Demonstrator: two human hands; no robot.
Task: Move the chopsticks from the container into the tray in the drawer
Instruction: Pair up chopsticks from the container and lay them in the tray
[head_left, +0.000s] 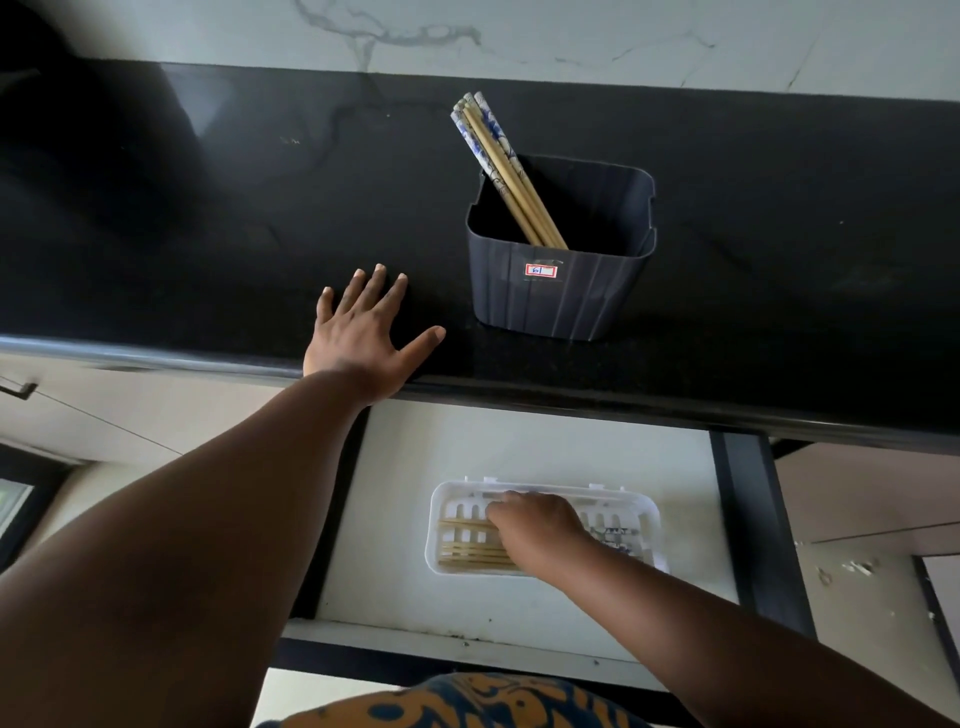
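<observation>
The right hand (537, 527) reaches down into the open drawer (519, 452) and lies palm-down over the middle of the white slotted tray (652, 512). Its fingers curl toward the tray's far left part, over the chopsticks there; whether they are pinching any of them cannot be told, since the back of the hand hides the fingertips. Several plain wooden chopsticks (470, 553) lie lengthwise in the tray, showing to the left of the hand, and a few patterned ends peek out just right of the wrist.

The left hand (363, 338) rests flat on the black surface (234, 234), fingers spread wide and holding nothing, near the front edge and to the left of the container (558, 296). That container is a dark ribbed tub with a small red-bordered label (540, 270) on its near wall. It stands on the surface above the drawer. Inside it, a bundle of remaining chopsticks (498, 161), some wooden and some with a blue-and-white pattern, leans up and to the far left, tips resting at the tub's near inside corner.
</observation>
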